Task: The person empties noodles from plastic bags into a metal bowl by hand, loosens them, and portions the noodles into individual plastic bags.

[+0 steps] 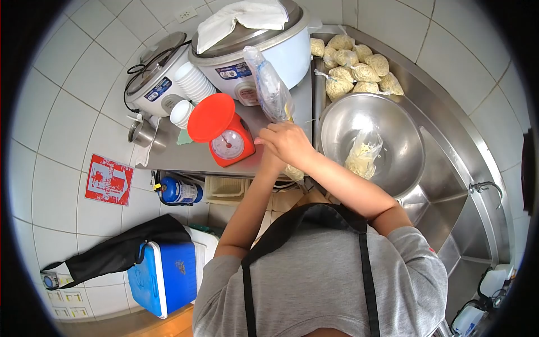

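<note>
My right hand (287, 141) is closed above the counter's front edge, its fingers pinched near the clear plastic bag (270, 87) that lies upright against the large cooker. Under it is my left hand (272, 158), mostly covered by the right one, so its fingers do not show. Below my hands a bit of a pale-filled bag (293, 173) shows. To the left stands a red scale (228, 145) with an empty red pan. A steel bowl (397, 132) on the right holds an open plastic bag (362, 160) with pale shreds in it.
Several filled, knotted bags (365, 72) are piled behind the bowl. At the back stand a large cooker (297, 50) with a white cloth, a smaller cooker (163, 84) and stacked white cups (193, 81). A sink (443, 163) lies right; a blue cooler (168, 275) stands lower left.
</note>
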Tool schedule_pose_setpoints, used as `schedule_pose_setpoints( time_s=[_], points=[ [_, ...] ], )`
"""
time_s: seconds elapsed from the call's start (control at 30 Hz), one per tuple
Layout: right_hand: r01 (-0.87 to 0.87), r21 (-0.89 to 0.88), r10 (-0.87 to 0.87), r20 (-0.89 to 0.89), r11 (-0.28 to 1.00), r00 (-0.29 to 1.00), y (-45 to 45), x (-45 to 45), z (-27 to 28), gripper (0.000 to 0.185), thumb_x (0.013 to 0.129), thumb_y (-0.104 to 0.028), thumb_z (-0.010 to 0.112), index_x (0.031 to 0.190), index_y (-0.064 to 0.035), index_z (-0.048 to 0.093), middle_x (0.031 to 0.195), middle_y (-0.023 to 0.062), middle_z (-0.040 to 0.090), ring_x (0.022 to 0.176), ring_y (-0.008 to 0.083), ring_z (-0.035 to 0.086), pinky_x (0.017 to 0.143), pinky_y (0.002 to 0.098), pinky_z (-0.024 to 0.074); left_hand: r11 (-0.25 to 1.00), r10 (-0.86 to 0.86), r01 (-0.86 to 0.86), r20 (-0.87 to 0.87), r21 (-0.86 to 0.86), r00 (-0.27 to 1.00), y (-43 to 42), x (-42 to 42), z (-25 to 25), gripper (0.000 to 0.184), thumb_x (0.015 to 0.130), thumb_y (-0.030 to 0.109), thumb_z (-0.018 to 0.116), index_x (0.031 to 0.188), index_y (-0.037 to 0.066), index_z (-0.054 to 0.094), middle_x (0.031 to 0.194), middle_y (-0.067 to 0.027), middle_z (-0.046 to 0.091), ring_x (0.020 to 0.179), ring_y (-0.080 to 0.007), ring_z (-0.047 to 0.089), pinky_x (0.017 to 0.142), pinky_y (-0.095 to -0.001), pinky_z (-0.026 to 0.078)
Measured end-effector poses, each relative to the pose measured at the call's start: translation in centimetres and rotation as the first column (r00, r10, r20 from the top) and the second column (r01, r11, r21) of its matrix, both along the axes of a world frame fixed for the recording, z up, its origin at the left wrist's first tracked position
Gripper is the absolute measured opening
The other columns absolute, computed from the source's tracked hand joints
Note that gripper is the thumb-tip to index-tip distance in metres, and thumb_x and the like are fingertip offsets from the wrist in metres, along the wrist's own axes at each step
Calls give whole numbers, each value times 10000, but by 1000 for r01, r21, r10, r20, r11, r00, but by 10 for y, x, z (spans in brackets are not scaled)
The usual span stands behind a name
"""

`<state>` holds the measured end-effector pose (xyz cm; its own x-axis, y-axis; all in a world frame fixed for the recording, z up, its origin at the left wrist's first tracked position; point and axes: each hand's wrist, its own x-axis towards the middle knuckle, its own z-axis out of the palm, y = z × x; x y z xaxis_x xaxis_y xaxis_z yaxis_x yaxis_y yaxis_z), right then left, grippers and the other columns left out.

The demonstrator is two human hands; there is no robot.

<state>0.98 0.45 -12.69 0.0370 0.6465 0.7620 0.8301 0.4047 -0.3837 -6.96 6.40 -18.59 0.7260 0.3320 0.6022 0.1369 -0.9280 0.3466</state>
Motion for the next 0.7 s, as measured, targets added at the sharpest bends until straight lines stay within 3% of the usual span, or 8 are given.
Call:
schedule_pose_setpoints(
  time_s=[0.17, 0.27, 0.33, 0.4, 0.53, 0.6, 0.63, 0.7],
  points=[
    [-32, -519, 20, -29, 854, 999, -16, -4, 11, 176, 804, -236, 587, 728, -80, 554, 822, 158, 620, 803, 337, 598, 717, 407, 461, 997, -50, 50, 8, -54, 999, -2, -4, -11, 416, 807, 296, 566, 1177, 108, 553, 1243, -19, 534, 1230, -236, 434, 1053, -578, 111],
    [-109, -184, 97, -75, 977, 992, -16, -6, -2, 255, 822, -299, 595, 785, -48, 567, 726, 187, 586, 729, 375, 579, 621, 449, 449, 994, -72, 73, 13, -81, 997, 1, -9, -15, 415, 805, 297, 565, 1174, 110, 555, 1239, -18, 536, 1232, -237, 433, 1052, -585, 99],
    [307, -244, -315, 6, 920, 949, 25, -31, -85, 265, 835, -302, 583, 809, -39, 578, 755, 204, 590, 752, 395, 573, 644, 444, 451, 991, -81, 82, 12, -102, 997, 2, -11, -17, 414, 803, 298, 565, 1173, 112, 557, 1237, -17, 537, 1233, -237, 432, 1052, -590, 90],
    [336, -266, -332, 60, 904, 941, 27, -43, -95, 296, 840, -323, 568, 807, -29, 578, 784, 245, 590, 784, 416, 579, 697, 449, 451, 990, -66, 65, -6, -128, 998, 2, -11, -22, 397, 807, 295, 561, 1161, 115, 562, 1228, -17, 543, 1236, -235, 431, 1053, -589, 86],
    [78, -195, -37, 205, 978, 978, -17, -24, -6, 323, 794, -340, 609, 779, -21, 566, 767, 262, 590, 798, 436, 592, 746, 473, 442, 978, -48, 51, 20, -200, 999, 5, -1, -27, 321, 825, 276, 547, 1105, 124, 580, 1186, -18, 562, 1239, -223, 429, 1062, -571, 82],
    [-220, -357, 205, -80, 908, 975, -25, -15, 8, 312, 768, -323, 645, 772, -23, 561, 750, 219, 589, 788, 423, 585, 744, 464, 436, 945, -93, 118, 95, -304, 991, 8, 1, -25, 264, 835, 251, 536, 1059, 118, 578, 1144, -27, 570, 1218, -215, 444, 1071, -528, 101],
    [-316, -227, 303, -94, 921, 948, -29, -12, 19, 277, 710, -269, 691, 771, -30, 564, 748, 154, 569, 784, 381, 571, 756, 431, 429, 916, -104, 143, 123, -374, 987, 11, 0, -25, 235, 839, 233, 531, 1036, 110, 571, 1121, -36, 572, 1199, -213, 457, 1077, -491, 124],
    [-133, 25, 135, -64, 991, 989, -40, -21, 51, 237, 693, -215, 692, 777, -32, 567, 762, 126, 561, 798, 350, 565, 762, 405, 427, 843, -124, 225, 231, -488, 965, 16, 2, -34, 202, 843, 205, 528, 1011, 96, 558, 1079, -52, 575, 1145, -214, 491, 1077, -424, 180]
  ],
)
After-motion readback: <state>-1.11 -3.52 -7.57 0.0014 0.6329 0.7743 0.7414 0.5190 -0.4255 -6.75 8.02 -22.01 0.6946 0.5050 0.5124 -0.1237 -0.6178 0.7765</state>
